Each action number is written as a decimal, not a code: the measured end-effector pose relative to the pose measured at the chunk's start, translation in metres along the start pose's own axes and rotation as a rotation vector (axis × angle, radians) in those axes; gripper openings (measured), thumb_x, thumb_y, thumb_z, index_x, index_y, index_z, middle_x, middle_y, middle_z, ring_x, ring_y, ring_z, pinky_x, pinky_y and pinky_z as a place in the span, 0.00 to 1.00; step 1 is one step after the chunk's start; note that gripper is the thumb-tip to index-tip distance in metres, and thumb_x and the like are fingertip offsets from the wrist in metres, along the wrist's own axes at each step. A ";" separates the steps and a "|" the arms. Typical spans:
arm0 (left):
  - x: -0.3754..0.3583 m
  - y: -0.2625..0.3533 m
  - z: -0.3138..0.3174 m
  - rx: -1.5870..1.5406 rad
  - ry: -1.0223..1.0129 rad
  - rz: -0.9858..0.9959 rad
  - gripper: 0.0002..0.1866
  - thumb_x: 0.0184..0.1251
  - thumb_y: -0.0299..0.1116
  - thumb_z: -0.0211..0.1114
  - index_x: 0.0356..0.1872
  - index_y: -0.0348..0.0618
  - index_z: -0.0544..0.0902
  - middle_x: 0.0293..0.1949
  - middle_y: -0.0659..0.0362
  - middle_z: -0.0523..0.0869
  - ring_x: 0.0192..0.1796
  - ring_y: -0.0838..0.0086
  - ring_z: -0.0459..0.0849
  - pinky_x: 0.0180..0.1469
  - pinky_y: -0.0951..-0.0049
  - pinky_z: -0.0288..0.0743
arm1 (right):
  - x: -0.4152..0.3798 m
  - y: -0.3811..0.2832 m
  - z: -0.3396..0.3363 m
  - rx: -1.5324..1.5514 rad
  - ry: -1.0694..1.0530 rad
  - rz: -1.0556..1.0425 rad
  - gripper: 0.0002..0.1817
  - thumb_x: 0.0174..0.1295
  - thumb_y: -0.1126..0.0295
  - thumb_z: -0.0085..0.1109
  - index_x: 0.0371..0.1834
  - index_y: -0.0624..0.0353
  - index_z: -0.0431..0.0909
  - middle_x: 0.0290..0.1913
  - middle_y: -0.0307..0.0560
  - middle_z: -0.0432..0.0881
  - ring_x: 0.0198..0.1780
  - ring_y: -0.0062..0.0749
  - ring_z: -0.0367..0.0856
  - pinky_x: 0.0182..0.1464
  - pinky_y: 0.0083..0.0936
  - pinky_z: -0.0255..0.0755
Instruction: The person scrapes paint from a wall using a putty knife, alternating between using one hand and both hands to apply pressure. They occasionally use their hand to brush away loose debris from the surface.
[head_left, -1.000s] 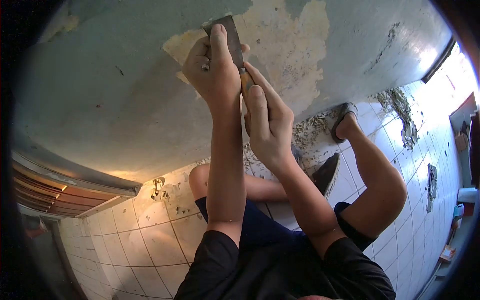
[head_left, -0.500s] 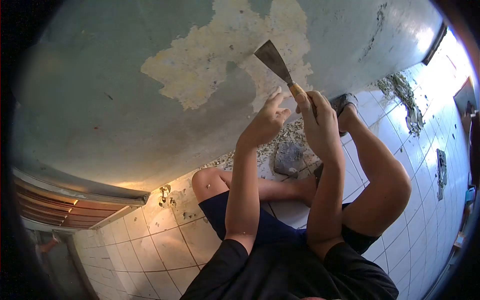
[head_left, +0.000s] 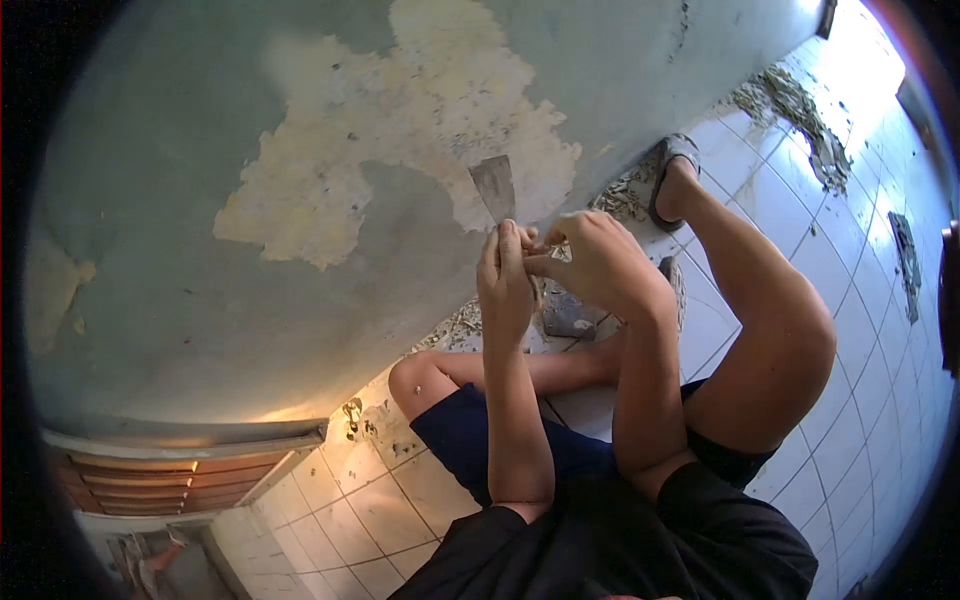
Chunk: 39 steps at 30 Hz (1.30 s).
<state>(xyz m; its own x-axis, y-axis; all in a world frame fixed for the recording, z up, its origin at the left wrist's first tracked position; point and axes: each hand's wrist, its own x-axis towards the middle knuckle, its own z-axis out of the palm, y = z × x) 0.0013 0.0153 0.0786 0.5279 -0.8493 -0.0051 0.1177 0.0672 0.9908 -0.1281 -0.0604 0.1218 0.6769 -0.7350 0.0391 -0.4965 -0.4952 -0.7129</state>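
Observation:
My left hand point(head_left: 507, 290) is closed around the handle of a scraper point(head_left: 493, 187), thumb laid along it near the base of the blade. The flat, flared metal blade points up toward the wall and overlaps its bare patch in this view. Most of the handle is hidden behind fingers. Right beside it, my right hand point(head_left: 605, 262) is open, with bent fingers and a thumb spread apart, their tips close to the left hand's fingers. Ahead rises the green-grey wall point(head_left: 240, 330), with a large pale peeled patch point(head_left: 400, 110).
Paint flakes point(head_left: 625, 195) lie along the wall's foot, near a dark flat block point(head_left: 568, 316). Larger peeled strips point(head_left: 800, 115) are on the white tiled floor point(head_left: 860, 290). My bent legs point(head_left: 765, 330) flank the working spot. A slatted wooden panel point(head_left: 170, 480) stands at lower left.
The scraper has passed from my right hand to my left, and its blade sits lower and further left. My right hand has turned inward. The view has shifted, showing more wall at left.

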 end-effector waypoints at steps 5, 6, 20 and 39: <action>-0.006 0.008 0.009 0.182 -0.003 -0.054 0.29 0.88 0.52 0.43 0.31 0.41 0.78 0.19 0.61 0.80 0.16 0.83 0.70 0.17 0.78 0.61 | 0.012 0.033 0.014 -0.004 0.214 -0.157 0.36 0.55 0.57 0.76 0.58 0.76 0.78 0.55 0.71 0.84 0.59 0.59 0.84 0.58 0.41 0.78; -0.007 0.011 0.009 0.222 0.018 -0.121 0.33 0.88 0.56 0.40 0.28 0.41 0.78 0.17 0.61 0.79 0.16 0.82 0.70 0.17 0.77 0.61 | 0.015 0.035 0.015 0.120 0.182 -0.171 0.36 0.57 0.58 0.76 0.60 0.77 0.76 0.57 0.73 0.83 0.61 0.58 0.84 0.60 0.40 0.78; -0.025 0.012 -0.015 0.142 -0.218 -0.086 0.33 0.85 0.63 0.41 0.42 0.41 0.79 0.27 0.66 0.77 0.26 0.81 0.72 0.31 0.76 0.69 | 0.035 -0.019 0.039 1.006 0.331 -0.130 0.12 0.81 0.64 0.52 0.42 0.63 0.71 0.29 0.48 0.85 0.32 0.25 0.86 0.33 0.22 0.77; 0.013 0.209 -0.057 1.121 0.594 1.181 0.32 0.79 0.61 0.55 0.60 0.38 0.76 0.63 0.43 0.76 0.68 0.47 0.74 0.68 0.45 0.69 | 0.069 -0.172 -0.115 0.324 0.346 -0.413 0.18 0.80 0.64 0.46 0.63 0.67 0.69 0.29 0.50 0.84 0.24 0.30 0.82 0.24 0.30 0.75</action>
<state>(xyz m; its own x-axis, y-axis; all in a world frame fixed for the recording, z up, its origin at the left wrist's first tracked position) 0.0805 0.0475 0.2779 0.1343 -0.3033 0.9434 -0.9870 -0.1255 0.1001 -0.0582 -0.0796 0.3279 0.5360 -0.6469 0.5424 -0.0044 -0.6446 -0.7645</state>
